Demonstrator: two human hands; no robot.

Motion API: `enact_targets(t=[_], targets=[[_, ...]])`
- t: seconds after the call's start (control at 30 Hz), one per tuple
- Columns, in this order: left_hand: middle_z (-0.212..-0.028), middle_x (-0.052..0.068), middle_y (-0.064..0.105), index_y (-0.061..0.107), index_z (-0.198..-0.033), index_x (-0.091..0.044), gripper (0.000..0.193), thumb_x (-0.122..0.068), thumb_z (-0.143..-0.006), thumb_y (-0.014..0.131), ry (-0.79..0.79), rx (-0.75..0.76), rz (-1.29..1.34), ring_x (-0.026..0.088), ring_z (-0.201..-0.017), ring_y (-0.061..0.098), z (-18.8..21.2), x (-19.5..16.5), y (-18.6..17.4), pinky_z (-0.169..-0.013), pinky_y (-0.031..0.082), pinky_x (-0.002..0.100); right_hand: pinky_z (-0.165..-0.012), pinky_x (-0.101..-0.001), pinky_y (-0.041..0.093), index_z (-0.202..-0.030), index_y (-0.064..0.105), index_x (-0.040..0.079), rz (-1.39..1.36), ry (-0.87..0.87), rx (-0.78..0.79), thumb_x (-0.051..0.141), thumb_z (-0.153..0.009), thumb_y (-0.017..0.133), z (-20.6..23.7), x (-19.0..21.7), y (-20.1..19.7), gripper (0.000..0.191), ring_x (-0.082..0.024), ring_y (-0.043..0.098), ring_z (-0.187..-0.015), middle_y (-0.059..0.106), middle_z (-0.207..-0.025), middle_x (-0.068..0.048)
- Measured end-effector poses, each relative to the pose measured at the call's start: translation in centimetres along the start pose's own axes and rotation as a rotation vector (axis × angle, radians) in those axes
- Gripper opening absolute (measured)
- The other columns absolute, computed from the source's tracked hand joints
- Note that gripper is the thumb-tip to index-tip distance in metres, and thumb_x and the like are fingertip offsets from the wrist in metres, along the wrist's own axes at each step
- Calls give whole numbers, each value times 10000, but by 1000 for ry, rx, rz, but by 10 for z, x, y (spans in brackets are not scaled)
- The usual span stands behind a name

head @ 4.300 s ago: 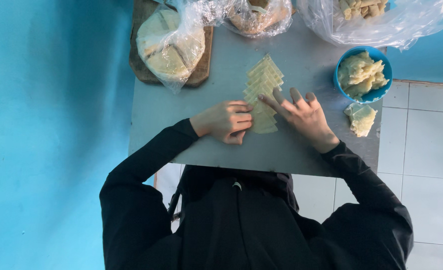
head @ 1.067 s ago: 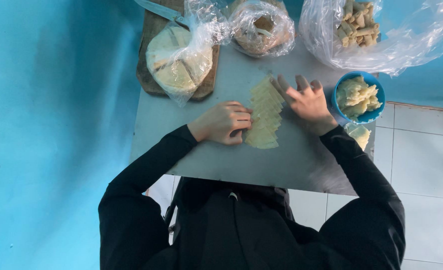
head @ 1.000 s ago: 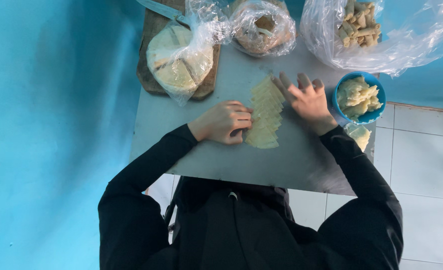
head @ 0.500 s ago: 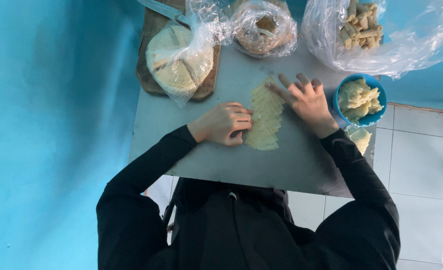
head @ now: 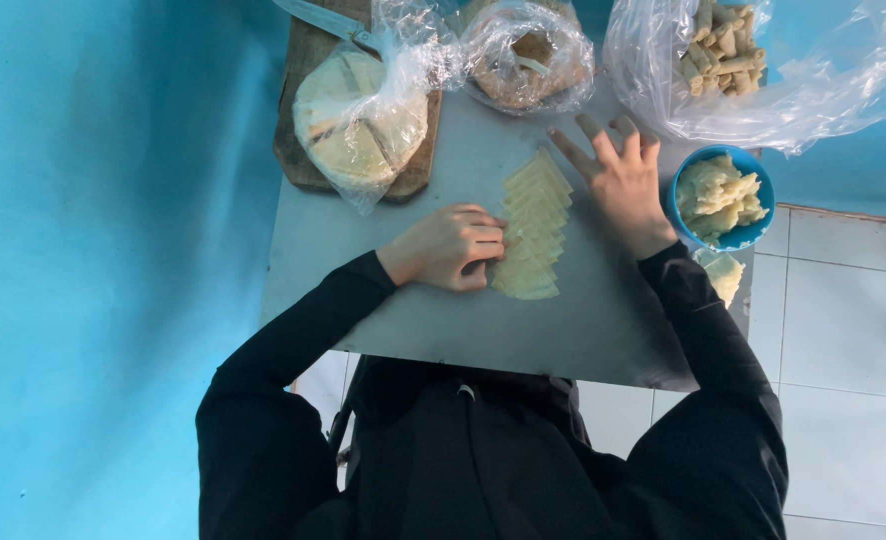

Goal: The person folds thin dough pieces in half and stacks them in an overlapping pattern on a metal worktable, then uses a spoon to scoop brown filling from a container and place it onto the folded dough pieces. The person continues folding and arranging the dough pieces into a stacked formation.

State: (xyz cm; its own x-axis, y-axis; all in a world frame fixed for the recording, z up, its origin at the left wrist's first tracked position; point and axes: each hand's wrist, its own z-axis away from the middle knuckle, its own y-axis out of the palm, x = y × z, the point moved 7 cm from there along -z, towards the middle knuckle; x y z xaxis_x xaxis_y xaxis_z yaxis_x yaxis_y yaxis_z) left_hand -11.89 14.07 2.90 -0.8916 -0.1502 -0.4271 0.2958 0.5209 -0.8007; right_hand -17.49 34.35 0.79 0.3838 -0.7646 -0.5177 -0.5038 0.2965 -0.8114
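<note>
A fanned row of pale yellow pastry sheets point(head: 533, 232) lies on the grey table point(head: 443, 330). My left hand point(head: 451, 246) rests at the near end of the row, fingers curled, fingertips pinching the sheets' left edge. My right hand point(head: 618, 182) lies flat on the table just right of the row's far end, fingers spread, holding nothing. A blue bowl point(head: 723, 197) of pale filling stands right beside that hand.
A wooden board point(head: 308, 160) at the back left carries a bagged round stack of sheets point(head: 358, 120) and a knife point(head: 328, 20). Behind are a bagged bowl point(head: 528, 55) and a clear bag of rolled pieces point(head: 723, 45). A folded sheet point(head: 723, 272) lies at the table's right edge.
My right hand has slid off the far end of the row to its right side, fingers spread. My left hand stays curled at the near end.
</note>
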Motion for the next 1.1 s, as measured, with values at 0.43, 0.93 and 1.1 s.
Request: enact_targets(t=[0.43, 0.93, 1.1], targets=[[-1007, 68, 721, 712, -916, -53, 197, -122, -733, 690, -11, -9, 8, 272, -1168, 681, 1, 0, -3, -1011, 524, 418, -1000, -456, 417, -1547, 560, 281, -196, 150, 30, 97, -871, 666, 22, 4, -13, 709, -300, 467, -1292, 452, -1510, -37], [-1069, 28, 754, 749, -970, -85, 229, -90, -758, 665, -63, -3, -20, 247, -1193, 685, -6, -4, -11, -1015, 542, 424, -1232, -428, 264, -1541, 617, 191, -957, 1149, -188, 463, -1190, 209, 210, -75, -40, 603, -263, 330, -1245, 379, -1382, -72], [-1067, 8, 765, 747, -947, -91, 212, -80, -751, 664, -86, 9, -10, 251, -1180, 692, -9, -5, -14, -990, 539, 422, -1222, -400, 214, -1470, 634, 82, -1150, 1141, -292, 509, -1173, 90, 220, -92, -21, 753, -240, 305, -1254, 449, -1463, -45]])
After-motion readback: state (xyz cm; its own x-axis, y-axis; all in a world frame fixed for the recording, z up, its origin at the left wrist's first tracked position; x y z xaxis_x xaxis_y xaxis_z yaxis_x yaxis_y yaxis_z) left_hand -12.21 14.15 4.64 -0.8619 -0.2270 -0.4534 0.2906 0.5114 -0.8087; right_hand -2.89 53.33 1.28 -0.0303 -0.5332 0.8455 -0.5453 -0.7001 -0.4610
